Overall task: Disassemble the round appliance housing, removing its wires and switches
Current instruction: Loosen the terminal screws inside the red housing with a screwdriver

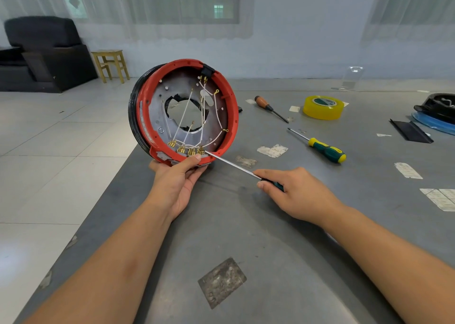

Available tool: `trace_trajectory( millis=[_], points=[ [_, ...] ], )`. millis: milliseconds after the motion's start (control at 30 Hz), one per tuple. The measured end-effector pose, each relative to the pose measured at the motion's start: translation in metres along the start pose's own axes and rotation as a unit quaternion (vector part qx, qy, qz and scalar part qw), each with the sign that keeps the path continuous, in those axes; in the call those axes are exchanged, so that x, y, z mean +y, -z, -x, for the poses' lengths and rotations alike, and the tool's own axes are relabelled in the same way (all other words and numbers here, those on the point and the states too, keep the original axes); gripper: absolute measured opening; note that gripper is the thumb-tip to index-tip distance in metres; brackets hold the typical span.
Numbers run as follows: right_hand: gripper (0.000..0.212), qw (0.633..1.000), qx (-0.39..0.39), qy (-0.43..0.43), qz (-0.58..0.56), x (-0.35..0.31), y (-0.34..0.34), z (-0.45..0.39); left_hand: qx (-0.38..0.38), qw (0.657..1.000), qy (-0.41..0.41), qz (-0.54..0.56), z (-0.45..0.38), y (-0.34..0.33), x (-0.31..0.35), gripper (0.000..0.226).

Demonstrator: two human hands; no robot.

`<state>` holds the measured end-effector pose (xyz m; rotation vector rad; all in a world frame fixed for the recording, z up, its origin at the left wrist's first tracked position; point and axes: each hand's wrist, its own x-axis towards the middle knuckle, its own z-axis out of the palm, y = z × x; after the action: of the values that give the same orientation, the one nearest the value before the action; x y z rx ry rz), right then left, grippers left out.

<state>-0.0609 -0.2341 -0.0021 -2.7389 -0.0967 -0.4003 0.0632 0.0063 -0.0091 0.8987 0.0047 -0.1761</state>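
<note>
While left hand [178, 181] grips round red housing [183, 113], right hand [293, 193] fingers pinch steel-shafted screwdriver [236, 166].

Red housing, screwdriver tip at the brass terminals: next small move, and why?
Probably lever the rightmost brass terminal off with the screwdriver. The tip already sits at that terminal, the right hand grips the handle, and the left hand holds the red housing on edge with the thumb beside it. The white wires are still connected.

Two bare forearms, left hand [176, 184], right hand [299, 194], sleeveless
</note>
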Motion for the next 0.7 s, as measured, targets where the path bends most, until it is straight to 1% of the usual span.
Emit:
trace_trajectory(
  millis=[133,300,400,533,700],
  points=[
    [0.035,1.0,0.002,-0.005,0.001,0.002,-0.001,-0.002,0.007,1.0,0.009,0.014,-0.001,0.0,0.001,0.076],
    [0.035,1.0,-0.009,-0.001,0.002,0.002,0.001,-0.001,0.015,1.0,0.016,0.017,0.001,-0.001,0.002,0.078],
    [0.035,1.0,-0.01,0.001,0.023,0.004,0.004,-0.001,0.011,1.0,0.018,0.02,0.0,0.001,0.003,0.077],
    [0.036,0.999,-0.024,-0.006,0.039,0.01,0.01,0.0,0.002,1.0,0.007,-0.006,0.001,0.001,0.001,0.057],
    [0.038,0.999,-0.024,-0.013,0.04,0.018,0.016,0.001,-0.003,1.0,-0.004,-0.005,0.003,-0.003,0.003,0.05]
  ],
)
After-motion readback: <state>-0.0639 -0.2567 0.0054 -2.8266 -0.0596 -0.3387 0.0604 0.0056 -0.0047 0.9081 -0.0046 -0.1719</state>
